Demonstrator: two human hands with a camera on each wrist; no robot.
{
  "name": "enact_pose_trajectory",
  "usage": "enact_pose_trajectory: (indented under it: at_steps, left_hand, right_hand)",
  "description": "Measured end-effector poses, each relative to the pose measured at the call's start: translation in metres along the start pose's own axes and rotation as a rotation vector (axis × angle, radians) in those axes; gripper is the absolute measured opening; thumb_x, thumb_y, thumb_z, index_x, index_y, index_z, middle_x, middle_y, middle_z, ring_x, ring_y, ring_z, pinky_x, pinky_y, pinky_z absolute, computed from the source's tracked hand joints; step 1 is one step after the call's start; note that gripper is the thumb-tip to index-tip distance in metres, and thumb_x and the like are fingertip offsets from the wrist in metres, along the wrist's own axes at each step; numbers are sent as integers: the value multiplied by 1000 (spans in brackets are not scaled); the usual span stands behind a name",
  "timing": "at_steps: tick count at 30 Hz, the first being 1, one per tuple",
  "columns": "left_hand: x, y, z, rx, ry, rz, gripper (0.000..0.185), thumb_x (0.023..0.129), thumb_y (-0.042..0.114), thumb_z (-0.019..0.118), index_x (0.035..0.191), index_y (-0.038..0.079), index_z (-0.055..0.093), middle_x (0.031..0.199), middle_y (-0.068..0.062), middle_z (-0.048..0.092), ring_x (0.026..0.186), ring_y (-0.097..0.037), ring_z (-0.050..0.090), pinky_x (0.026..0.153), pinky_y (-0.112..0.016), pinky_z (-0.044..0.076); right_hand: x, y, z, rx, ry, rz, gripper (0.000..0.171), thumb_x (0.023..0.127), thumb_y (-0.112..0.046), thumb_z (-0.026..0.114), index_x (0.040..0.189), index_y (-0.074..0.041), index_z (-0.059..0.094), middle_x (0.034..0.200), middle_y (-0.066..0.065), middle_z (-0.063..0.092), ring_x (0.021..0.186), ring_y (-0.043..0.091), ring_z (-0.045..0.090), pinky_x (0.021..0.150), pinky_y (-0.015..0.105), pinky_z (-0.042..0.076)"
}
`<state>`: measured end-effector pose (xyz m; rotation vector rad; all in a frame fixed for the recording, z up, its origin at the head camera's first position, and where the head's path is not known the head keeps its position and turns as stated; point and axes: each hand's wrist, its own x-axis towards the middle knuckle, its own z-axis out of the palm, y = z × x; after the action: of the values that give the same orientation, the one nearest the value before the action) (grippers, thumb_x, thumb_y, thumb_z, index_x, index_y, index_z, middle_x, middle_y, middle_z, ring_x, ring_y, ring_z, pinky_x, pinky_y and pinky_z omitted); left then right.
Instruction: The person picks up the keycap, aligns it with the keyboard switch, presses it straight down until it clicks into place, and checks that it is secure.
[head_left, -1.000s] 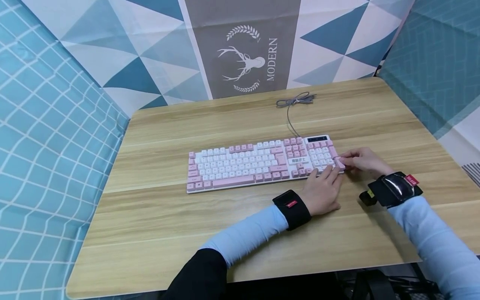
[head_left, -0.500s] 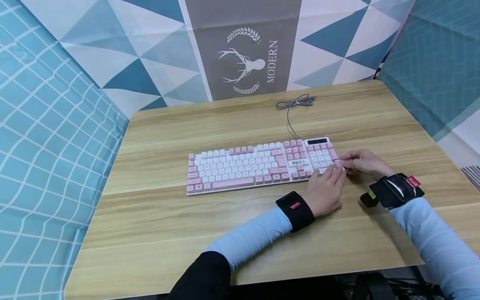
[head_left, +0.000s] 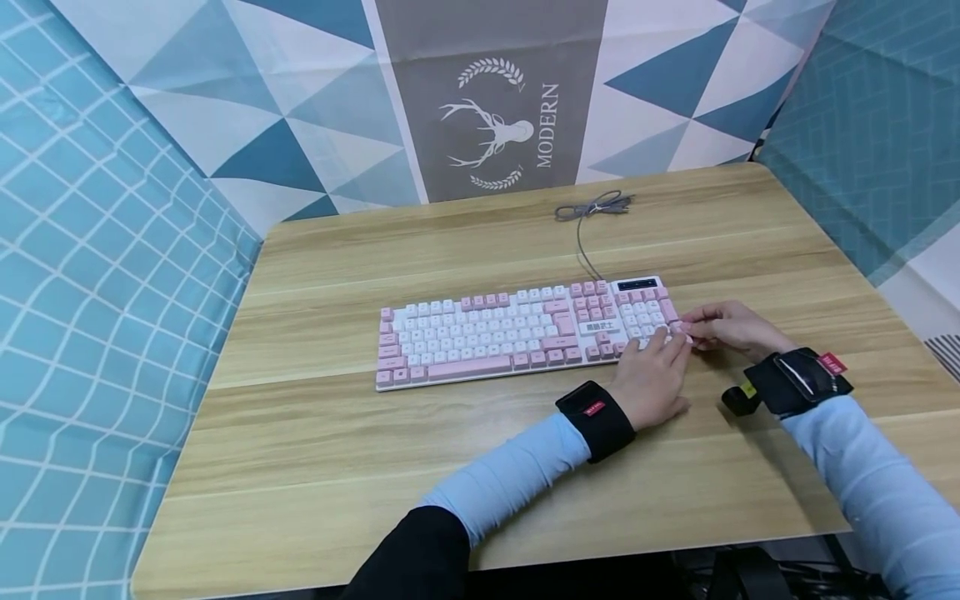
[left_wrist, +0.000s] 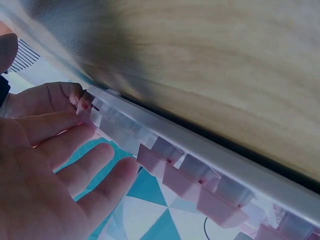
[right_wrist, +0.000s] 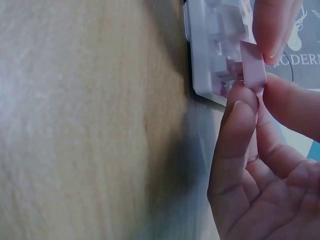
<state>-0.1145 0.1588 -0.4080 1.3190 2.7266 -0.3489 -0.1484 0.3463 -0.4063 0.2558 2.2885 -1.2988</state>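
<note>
A pink and white keyboard (head_left: 468, 367) lies on the wooden table. At its near right corner, my right hand (head_left: 738, 327) pinches a pink keycap (right_wrist: 254, 65) between thumb and finger. In the right wrist view this keycap stands tilted and raised, its underside stem showing beside the white switch housing. My left hand (head_left: 648, 383) reaches over the keyboard's near edge with its fingers extended. One left fingertip (right_wrist: 272, 30) is right at the keycap's upper edge. In the left wrist view, the other left fingers spread beside the pink front-row keys (left_wrist: 182, 182).
A grey cable (head_left: 588, 208), tied in a bundle, lies behind the keyboard and runs to its back edge. Patterned cloth (head_left: 487, 100) hangs behind the table, and blue checked cloth (head_left: 112, 292) hangs at the left. Each wrist wears a black strap (head_left: 596, 421).
My left hand has shifted slightly right, its fingertips closer to the keycap at the corner. The right hand stays almost still at the same corner.
</note>
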Motion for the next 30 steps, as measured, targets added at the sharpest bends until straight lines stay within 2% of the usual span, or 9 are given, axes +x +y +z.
enact_pose_trajectory:
  at_steps: [6, 14, 18, 24, 27, 30]
  left_hand:
    - [0, -1, 0, 6, 14, -7, 78, 88, 64, 40, 149, 21, 16, 157, 8, 14, 145, -14, 15, 110, -35, 29]
    - [2, -3, 0, -44, 24, -11, 75, 88, 62, 42, 148, 23, 20, 156, 10, 17, 144, -13, 17, 110, -35, 30]
    - [3, -2, 0, -39, 36, -8, 75, 88, 62, 42, 148, 23, 20, 155, 10, 19, 143, -13, 18, 108, -35, 31]
    - [3, -2, 1, 6, 102, -20, 71, 88, 61, 44, 146, 24, 28, 147, 12, 31, 139, -13, 26, 102, -33, 35]
    - [4, -3, 2, 8, 108, -17, 70, 88, 61, 44, 145, 24, 30, 146, 11, 33, 138, -14, 27, 101, -33, 36]
    - [4, -3, 2, 11, 98, -18, 71, 88, 61, 43, 146, 24, 28, 147, 11, 31, 138, -14, 27, 101, -33, 36]
  right_hand:
    - [0, -2, -1, 5, -8, 2, 51, 95, -10, 44, 134, 18, 29, 95, -6, 60, 78, 0, 55, 73, 20, 49]
    - [1, -2, -1, 58, -37, 51, 48, 96, -8, 38, 136, 17, 26, 89, -10, 59, 78, 0, 55, 74, 19, 50]
    - [-2, -3, 0, 13, -1, 43, 47, 96, -9, 40, 134, 17, 31, 92, -5, 60, 78, 1, 56, 73, 19, 50]
    - [-5, -8, 3, -90, 70, 19, 45, 96, -17, 45, 128, 13, 42, 101, 5, 64, 79, 2, 57, 72, 21, 50]
    - [-6, -10, 3, -110, 82, 8, 45, 96, -20, 47, 127, 13, 43, 101, 6, 66, 78, 1, 57, 71, 21, 50]
    - [-6, -10, 6, -105, 97, 0, 49, 94, -25, 51, 126, 12, 45, 96, 0, 66, 77, 0, 58, 71, 20, 51]
